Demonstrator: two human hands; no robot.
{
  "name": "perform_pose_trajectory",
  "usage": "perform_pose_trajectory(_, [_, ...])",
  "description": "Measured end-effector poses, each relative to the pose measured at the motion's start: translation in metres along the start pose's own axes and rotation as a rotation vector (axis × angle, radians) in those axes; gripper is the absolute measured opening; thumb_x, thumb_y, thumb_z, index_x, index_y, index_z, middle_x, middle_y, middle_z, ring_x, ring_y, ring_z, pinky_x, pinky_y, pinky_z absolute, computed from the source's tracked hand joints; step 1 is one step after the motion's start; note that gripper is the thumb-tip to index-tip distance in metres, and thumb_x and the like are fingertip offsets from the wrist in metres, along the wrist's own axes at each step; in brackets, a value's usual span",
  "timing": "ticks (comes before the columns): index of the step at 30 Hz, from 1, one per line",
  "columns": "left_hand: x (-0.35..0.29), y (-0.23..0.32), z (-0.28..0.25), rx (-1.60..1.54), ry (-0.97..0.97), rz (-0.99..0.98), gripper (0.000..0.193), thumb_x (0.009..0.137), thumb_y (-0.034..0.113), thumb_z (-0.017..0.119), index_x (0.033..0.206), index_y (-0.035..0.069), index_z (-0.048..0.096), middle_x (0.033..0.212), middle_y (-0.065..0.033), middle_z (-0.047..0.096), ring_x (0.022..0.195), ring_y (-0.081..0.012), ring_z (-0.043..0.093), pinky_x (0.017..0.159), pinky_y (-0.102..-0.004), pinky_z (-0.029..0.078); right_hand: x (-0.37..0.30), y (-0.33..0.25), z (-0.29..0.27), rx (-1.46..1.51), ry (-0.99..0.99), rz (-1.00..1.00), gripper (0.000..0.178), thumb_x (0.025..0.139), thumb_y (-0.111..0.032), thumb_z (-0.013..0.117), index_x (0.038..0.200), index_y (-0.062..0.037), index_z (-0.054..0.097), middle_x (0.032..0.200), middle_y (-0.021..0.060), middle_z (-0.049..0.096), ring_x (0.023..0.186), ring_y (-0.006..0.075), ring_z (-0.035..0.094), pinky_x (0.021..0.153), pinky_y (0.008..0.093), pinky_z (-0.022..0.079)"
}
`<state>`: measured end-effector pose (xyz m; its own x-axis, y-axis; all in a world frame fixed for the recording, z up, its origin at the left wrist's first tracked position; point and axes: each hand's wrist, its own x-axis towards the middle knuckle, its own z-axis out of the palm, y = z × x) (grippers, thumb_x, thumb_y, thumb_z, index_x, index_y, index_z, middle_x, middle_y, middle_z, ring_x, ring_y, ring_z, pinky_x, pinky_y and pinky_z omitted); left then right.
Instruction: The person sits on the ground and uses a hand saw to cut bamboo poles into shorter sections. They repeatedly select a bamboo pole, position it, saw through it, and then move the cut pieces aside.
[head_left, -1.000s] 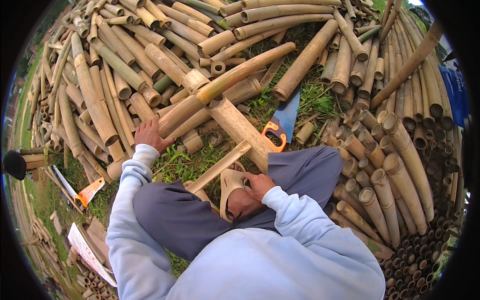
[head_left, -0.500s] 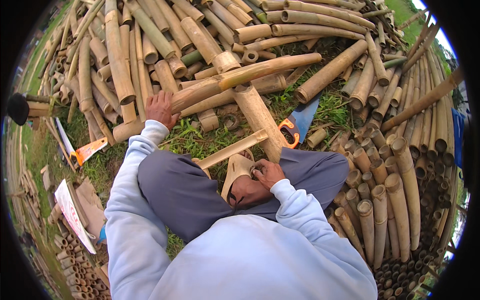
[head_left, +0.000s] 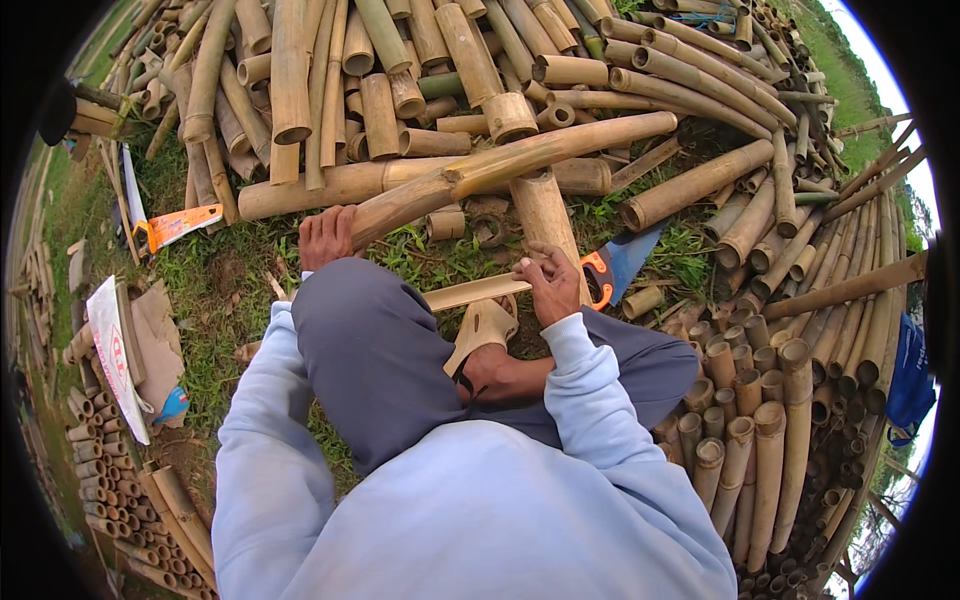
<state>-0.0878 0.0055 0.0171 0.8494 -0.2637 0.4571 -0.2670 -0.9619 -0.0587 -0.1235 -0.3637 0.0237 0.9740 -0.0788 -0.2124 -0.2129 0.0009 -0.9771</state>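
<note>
My left hand (head_left: 327, 237) is closed round the near end of a long bamboo pole (head_left: 520, 160), which slants away to the right. This pole lies across a thicker bamboo piece (head_left: 547, 212) that points toward me. Between my knees a split bamboo strip (head_left: 478, 292) lies level, its left part hidden behind my left knee. My right hand (head_left: 552, 285) has its fingers bent at the strip's right end, holding it. Below the strip, my foot wears a tan sandal (head_left: 485, 330). A handsaw (head_left: 628, 268) with an orange handle lies just right of my right hand.
Cut bamboo tubes (head_left: 380, 110) are heaped ahead. More stand bundled upright (head_left: 770, 420) on my right. At left, a second orange-handled saw (head_left: 185, 226) lies on the grass, with a white sack (head_left: 115, 350) and cardboard (head_left: 158, 335) nearer. A blue bag (head_left: 910, 385) hangs at far right.
My right hand has moved up from beside my foot to the strip's right end. My left hand has drawn the pole's near end toward me, apart from the log behind it. The view has shifted.
</note>
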Motion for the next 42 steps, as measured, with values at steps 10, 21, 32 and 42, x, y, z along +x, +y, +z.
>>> perform_pose_trajectory(10, [-0.001, 0.000, 0.014, 0.004, -0.209, -0.044, 0.089, 0.063, 0.031, 0.094, 0.138, 0.009, 0.054, 0.123, -0.0074, 0.061, 0.117, -0.0239, 0.057, 0.111, -0.0443, 0.030, 0.146, 0.034, 0.080, 0.291, 0.311, 0.593, 0.091, 0.079, -0.065, 0.076, 0.141, -0.0025, 0.054, 0.127, 0.0201, 0.060, 0.112, 0.0316, 0.061, 0.095, 0.0458, 0.049])
perform_pose_trajectory(21, [-0.008, -0.014, 0.032, -0.147, -0.332, -0.172, 0.083, 0.069, 0.022, 0.087, 0.140, 0.008, 0.047, 0.130, -0.0144, 0.053, 0.122, -0.0332, 0.050, 0.110, -0.0464, 0.029, 0.166, 0.045, 0.149, 0.175, 0.287, 0.394, 0.101, 0.076, -0.059, 0.084, 0.141, 0.0107, 0.050, 0.133, 0.0240, 0.059, 0.113, 0.0329, 0.062, 0.095, 0.0385, 0.053])
perform_pose_trajectory(32, [0.002, 0.057, 0.010, -0.499, -0.216, -0.178, 0.101, 0.077, 0.047, 0.083, 0.153, 0.004, 0.032, 0.139, -0.0208, 0.048, 0.131, -0.0382, 0.046, 0.113, -0.0515, 0.030, 0.153, -0.088, 0.124, 0.075, 0.411, -0.216, 0.073, 0.080, -0.034, 0.085, 0.131, 0.0082, 0.055, 0.120, 0.0248, 0.067, 0.111, 0.0356, 0.066, 0.100, 0.0417, 0.050])
perform_pose_trajectory(42, [-0.075, 0.040, 0.061, -0.431, -0.444, -0.206, 0.070, 0.096, 0.041, 0.062, 0.155, 0.011, 0.040, 0.143, -0.0147, 0.054, 0.131, -0.0346, 0.051, 0.114, -0.0483, 0.035, 0.170, -0.202, 0.078, -0.294, -0.112, -0.588, 0.058, 0.080, -0.018, 0.083, 0.128, 0.0062, 0.061, 0.113, 0.0179, 0.070, 0.098, 0.0213, 0.068, 0.088, 0.0321, 0.054])
